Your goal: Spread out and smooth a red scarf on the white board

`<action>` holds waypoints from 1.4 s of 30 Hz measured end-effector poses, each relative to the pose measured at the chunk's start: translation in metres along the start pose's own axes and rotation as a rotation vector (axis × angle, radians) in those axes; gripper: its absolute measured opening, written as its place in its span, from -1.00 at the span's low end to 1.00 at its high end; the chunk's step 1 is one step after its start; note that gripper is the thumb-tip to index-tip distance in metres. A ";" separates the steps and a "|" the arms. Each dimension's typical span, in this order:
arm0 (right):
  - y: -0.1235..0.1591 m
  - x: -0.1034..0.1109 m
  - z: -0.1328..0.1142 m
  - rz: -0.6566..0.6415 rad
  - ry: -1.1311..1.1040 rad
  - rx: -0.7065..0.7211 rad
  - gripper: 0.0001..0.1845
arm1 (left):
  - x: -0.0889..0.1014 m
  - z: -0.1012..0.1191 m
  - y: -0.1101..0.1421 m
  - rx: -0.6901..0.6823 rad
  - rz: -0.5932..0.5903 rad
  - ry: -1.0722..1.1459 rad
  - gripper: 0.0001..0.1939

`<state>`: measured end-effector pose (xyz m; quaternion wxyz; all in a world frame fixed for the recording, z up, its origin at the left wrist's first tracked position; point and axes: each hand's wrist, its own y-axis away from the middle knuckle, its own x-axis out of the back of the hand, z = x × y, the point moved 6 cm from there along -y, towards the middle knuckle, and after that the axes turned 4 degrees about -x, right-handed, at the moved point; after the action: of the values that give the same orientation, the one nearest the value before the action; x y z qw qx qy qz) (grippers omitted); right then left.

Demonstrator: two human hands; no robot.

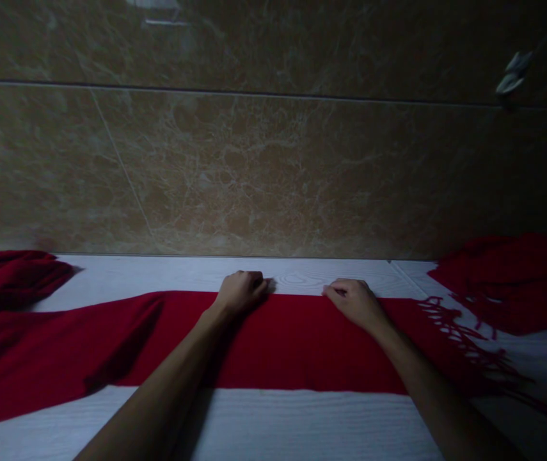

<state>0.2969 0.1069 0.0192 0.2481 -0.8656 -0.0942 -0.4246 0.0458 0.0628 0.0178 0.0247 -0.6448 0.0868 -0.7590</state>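
A long red scarf (297,342) lies spread across a white wood-grain table (263,429), its fringe (465,342) trailing to the right. My left hand (240,291) rests at the scarf's far edge near the middle, fingers curled and pinching the fabric. My right hand (356,301) sits a little to the right on the same far edge, fingers also closed on the cloth. Both forearms reach over the scarf from the near side.
A brown marble-tiled wall (263,166) rises right behind the table. A second red scarf (517,282) with fringe lies bunched at the right. More red cloth (7,275) is heaped at the far left. A small pale object (513,73) hangs on the wall, upper right.
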 end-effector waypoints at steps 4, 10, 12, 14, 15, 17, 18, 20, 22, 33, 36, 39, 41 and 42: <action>0.000 -0.001 0.000 0.001 0.009 0.006 -0.60 | 0.000 0.000 0.000 0.008 0.007 0.001 -0.52; 0.000 -0.001 -0.002 -0.019 0.017 0.013 -0.60 | 0.000 -0.001 0.000 0.005 0.012 0.012 -0.53; 0.000 -0.002 -0.003 -0.033 0.022 0.017 -0.58 | 0.000 -0.001 -0.001 0.009 0.015 0.014 -0.53; 0.000 0.000 -0.004 -0.010 0.022 0.022 -0.58 | 0.000 -0.001 -0.001 0.009 0.016 0.019 -0.52; 0.000 0.001 -0.004 0.001 0.022 0.024 -0.58 | 0.000 -0.001 -0.001 0.009 0.017 0.020 -0.52; 0.000 0.000 -0.003 0.003 0.022 0.027 -0.59 | 0.001 -0.001 -0.001 0.011 0.013 0.016 -0.52; 0.000 0.000 -0.003 0.003 0.020 0.026 -0.59 | 0.001 -0.001 -0.001 0.012 0.011 0.013 -0.52; 0.000 0.000 -0.001 0.020 0.012 0.024 -0.59 | 0.001 -0.001 0.000 0.016 0.002 0.008 -0.52; 0.000 0.001 0.001 0.042 0.005 0.024 -0.59 | 0.001 0.000 0.000 0.018 -0.003 0.007 -0.53; -0.001 -0.001 0.003 0.001 0.016 0.020 -0.63 | 0.002 0.001 0.001 0.019 -0.002 0.023 -0.52; -0.001 -0.001 0.003 0.010 0.022 0.016 -0.61 | 0.002 0.000 0.001 0.017 -0.003 0.016 -0.53; -0.001 -0.001 0.004 0.010 0.035 0.003 -0.61 | 0.001 0.000 0.000 0.013 0.002 0.015 -0.52; -0.001 -0.002 0.006 -0.003 0.047 -0.002 -0.62 | 0.001 -0.001 0.000 0.015 0.005 0.020 -0.51; -0.001 -0.002 0.006 -0.001 0.049 -0.001 -0.62 | 0.001 -0.001 0.001 0.017 0.005 0.023 -0.51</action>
<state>0.2994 0.1108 0.0153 0.2499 -0.8550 -0.0884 -0.4457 0.0447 0.0623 0.0180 0.0310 -0.6354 0.0823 -0.7671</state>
